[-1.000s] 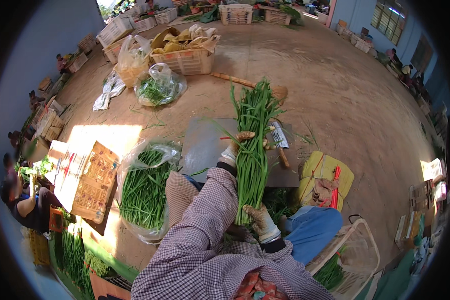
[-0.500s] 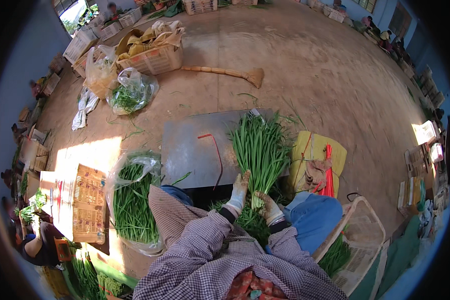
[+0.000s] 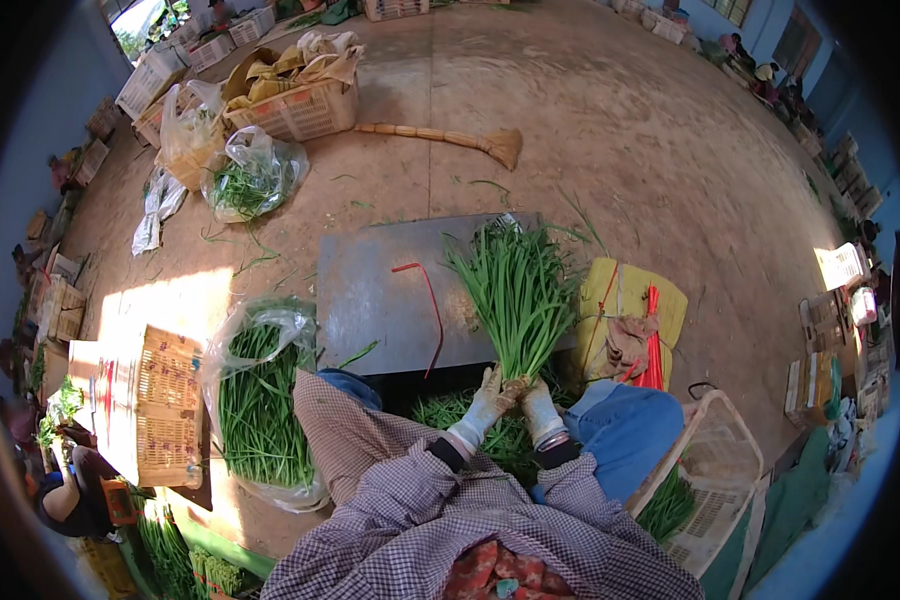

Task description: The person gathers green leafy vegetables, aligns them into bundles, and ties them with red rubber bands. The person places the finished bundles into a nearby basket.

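Note:
Both my hands wear pale work gloves and meet at the root end of a bunch of garlic chives [image 3: 515, 290]. My left hand [image 3: 487, 405] wraps the stalk ends from the left, its fingers closed on them. From the other side my right hand [image 3: 540, 408] grips the same ends, partly hiding them. The leaves fan out away from me over a grey metal board [image 3: 370, 290]. A thin red tie [image 3: 433, 310] lies bent on that board. Beneath my hands, between my knees, is a heap of loose chives [image 3: 450, 412].
A clear bag of chives [image 3: 260, 420] stands left, beside a crate [image 3: 168, 410]. At right are a yellow bundle [image 3: 595, 300] with red ties [image 3: 652, 345] and a tilted crate [image 3: 725, 450]. A broom [image 3: 440, 135] lies ahead. Another person [image 3: 70, 490] handles greens at far left.
My left hand has come down from beside the stalks to their root end, meeting my right hand there. The leaves have spread a little to the left. The view has shifted slightly.

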`<control>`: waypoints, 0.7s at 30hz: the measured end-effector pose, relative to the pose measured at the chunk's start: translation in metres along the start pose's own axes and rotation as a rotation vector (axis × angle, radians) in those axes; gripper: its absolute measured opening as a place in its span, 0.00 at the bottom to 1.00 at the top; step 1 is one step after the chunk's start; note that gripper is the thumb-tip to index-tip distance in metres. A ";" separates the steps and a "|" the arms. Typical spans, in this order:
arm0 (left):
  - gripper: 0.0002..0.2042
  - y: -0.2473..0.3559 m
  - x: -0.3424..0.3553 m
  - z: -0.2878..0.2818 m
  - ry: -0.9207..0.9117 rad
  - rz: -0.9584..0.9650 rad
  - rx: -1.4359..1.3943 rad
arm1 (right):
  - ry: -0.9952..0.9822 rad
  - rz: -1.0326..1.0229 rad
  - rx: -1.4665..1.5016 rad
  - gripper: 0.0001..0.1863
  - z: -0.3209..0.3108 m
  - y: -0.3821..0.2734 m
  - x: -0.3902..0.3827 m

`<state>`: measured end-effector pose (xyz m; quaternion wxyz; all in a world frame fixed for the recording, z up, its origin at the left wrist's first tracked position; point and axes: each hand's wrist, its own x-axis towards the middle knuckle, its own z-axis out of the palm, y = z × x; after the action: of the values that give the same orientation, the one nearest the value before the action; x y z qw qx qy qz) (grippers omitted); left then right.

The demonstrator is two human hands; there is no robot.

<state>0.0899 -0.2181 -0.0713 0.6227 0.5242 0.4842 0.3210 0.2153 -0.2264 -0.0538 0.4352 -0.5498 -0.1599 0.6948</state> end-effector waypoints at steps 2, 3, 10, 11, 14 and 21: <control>0.45 0.025 -0.002 0.012 0.096 0.094 0.104 | -0.118 -0.181 -0.121 0.22 -0.028 0.022 0.036; 0.44 0.020 -0.002 0.019 0.094 0.034 0.033 | -0.103 -0.360 -0.476 0.25 -0.042 0.039 0.055; 0.35 0.019 0.027 0.015 -0.024 -0.285 -0.462 | 0.320 -0.467 -0.975 0.30 -0.018 0.048 0.036; 0.33 0.022 0.029 0.011 -0.032 -0.325 -0.490 | 0.376 -0.406 -1.125 0.32 0.005 0.029 0.004; 0.31 0.043 0.026 0.006 0.097 -0.544 -0.119 | 0.461 -0.381 -1.362 0.39 0.028 0.013 -0.041; 0.18 0.020 0.006 -0.001 -0.029 -0.294 -0.620 | -0.095 -0.272 -1.450 0.58 0.009 -0.024 -0.068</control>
<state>0.0928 -0.2070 -0.0541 0.7988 0.2392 0.4250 0.3521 0.2182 -0.2632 0.0085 0.0375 -0.6439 -0.6643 0.3779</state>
